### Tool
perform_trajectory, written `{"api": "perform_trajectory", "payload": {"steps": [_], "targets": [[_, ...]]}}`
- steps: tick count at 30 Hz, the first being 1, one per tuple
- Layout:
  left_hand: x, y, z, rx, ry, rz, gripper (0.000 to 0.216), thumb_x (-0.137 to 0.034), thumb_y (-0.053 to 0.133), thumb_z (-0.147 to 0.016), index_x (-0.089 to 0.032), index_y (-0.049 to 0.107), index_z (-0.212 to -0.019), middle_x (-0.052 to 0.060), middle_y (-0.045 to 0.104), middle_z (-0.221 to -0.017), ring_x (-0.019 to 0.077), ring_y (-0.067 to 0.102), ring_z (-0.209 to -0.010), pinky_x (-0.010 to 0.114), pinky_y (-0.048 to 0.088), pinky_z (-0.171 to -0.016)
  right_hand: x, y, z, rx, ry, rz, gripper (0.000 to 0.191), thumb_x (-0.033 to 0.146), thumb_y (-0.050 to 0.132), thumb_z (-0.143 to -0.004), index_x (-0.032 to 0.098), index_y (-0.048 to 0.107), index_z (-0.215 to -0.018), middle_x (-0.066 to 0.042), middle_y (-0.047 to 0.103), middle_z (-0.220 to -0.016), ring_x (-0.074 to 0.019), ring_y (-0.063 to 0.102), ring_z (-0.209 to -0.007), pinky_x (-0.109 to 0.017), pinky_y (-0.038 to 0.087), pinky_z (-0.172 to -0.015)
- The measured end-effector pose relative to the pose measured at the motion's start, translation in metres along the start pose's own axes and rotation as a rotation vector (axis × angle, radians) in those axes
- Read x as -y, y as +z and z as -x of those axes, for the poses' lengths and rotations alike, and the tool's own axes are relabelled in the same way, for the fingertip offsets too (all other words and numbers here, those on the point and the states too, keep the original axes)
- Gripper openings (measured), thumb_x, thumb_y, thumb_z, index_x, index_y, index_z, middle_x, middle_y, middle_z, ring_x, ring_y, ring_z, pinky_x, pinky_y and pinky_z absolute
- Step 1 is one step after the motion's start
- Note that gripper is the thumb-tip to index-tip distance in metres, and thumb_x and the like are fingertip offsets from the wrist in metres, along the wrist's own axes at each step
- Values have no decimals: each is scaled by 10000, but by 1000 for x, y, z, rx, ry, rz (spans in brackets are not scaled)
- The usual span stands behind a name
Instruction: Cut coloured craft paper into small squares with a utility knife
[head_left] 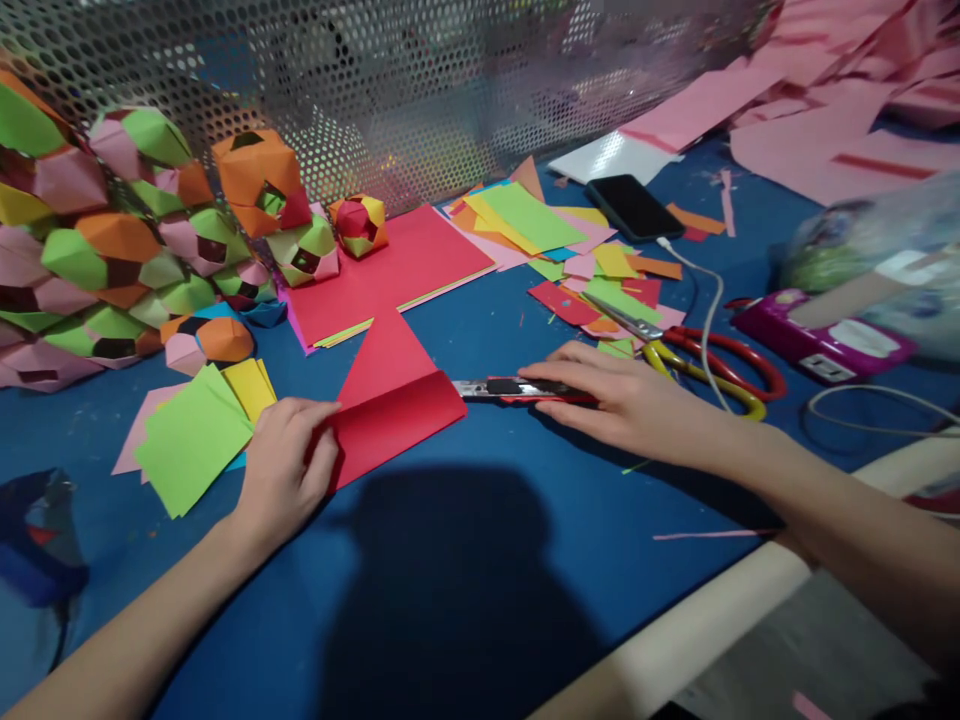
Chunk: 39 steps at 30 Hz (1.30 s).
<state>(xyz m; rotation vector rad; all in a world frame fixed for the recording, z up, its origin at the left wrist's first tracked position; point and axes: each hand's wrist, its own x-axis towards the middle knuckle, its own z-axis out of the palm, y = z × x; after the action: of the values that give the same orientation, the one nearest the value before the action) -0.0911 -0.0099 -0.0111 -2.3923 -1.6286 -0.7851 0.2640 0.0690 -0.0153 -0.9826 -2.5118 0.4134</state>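
Observation:
My left hand (285,465) presses down on the left end of a folded red paper sheet (394,400) lying on the blue table (480,540), with its fingers curled against the fold. My right hand (615,395) rests on a red utility knife (517,388), fingers closed over its handle. The knife's metal tip touches the right edge of the folded sheet. Behind the folded sheet lies a larger stack of red paper (397,265).
Folded paper polyhedra (127,240) pile up at left before a perforated metal screen (420,80). Green and yellow squares (199,430) lie by my left hand. Paper scraps (570,250), a phone (632,206), scissors (712,365), a cable, a pink case (821,340) and pink sheets (810,110) fill the right.

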Motion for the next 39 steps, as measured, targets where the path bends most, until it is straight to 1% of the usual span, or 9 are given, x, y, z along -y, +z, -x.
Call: {"api": "perform_trajectory", "payload": {"steps": [2,4,6,10,13,18,23,30,39], "targets": [[2,-2,-3,1,6,-44,330,-181,480,-917,-185,545,-1240,114,644,-1075,254,622,-1020,438,501,-918,-2,-1,3,22,-37,-21,344,368,461,-968,210,619,-1230,-97,619,-1005,-207,612,-913,-343,499,-796],[5,-7,-8,16,64,-108,429,-194,517,-903,-222,491,-1330,134,596,-1261,293,558,-1198,534,404,-1059,-3,-3,5,28,-48,-29,340,364,462,-968,213,638,-1217,-103,629,-997,-216,600,-914,-360,495,-795],[8,-13,-14,75,159,-133,448,-201,527,-903,-271,493,-1345,111,521,-1409,308,460,-1333,591,291,-1135,-5,-3,6,33,-50,-39,336,353,469,-966,212,650,-1211,-109,638,-1014,-224,592,-926,-378,489,-802],[11,-15,-21,258,314,-87,361,-230,455,-961,-279,577,-1297,60,490,-1475,278,380,-1412,561,253,-1173,-11,-1,7,51,-49,-91,333,340,497,-958,201,653,-1217,-115,633,-1074,-223,590,-972,-382,483,-842],[13,-8,-19,395,397,-51,385,-279,394,-1001,-251,557,-1349,57,462,-1496,263,327,-1443,528,257,-1182,-16,-1,7,59,-30,-130,339,346,516,-948,199,656,-1220,-115,627,-1095,-221,593,-987,-380,485,-851],[17,2,-13,515,392,-12,431,-307,327,-1026,-242,487,-1422,48,422,-1515,252,302,-1454,512,274,-1180,-21,-3,9,78,-29,-206,331,346,556,-926,224,661,-1217,-99,634,-1087,-213,598,-984,-376,490,-847],[19,3,-12,535,388,7,430,-314,325,-1028,-250,482,-1424,38,441,-1503,245,304,-1453,513,278,-1180,-22,-4,9,82,-18,-258,326,340,576,-915,250,667,-1214,-91,637,-1069,-205,600,-961,-365,495,-832],[20,4,-12,508,389,28,425,-309,356,-1021,-256,488,-1422,45,458,-1491,248,309,-1449,515,269,-1183,-18,-5,7,91,4,-308,322,366,568,-917,251,690,-1191,-91,610,-1036,-188,589,-857,-323,504,-704],[20,4,-13,508,393,28,423,-302,366,-1016,-255,496,-1416,45,463,-1485,253,327,-1441,518,268,-1183,-18,-4,7,103,10,-321,341,372,573,-914,250,683,-1213,-84,609,-1034,-184,581,-868,-313,492,-714]]}}
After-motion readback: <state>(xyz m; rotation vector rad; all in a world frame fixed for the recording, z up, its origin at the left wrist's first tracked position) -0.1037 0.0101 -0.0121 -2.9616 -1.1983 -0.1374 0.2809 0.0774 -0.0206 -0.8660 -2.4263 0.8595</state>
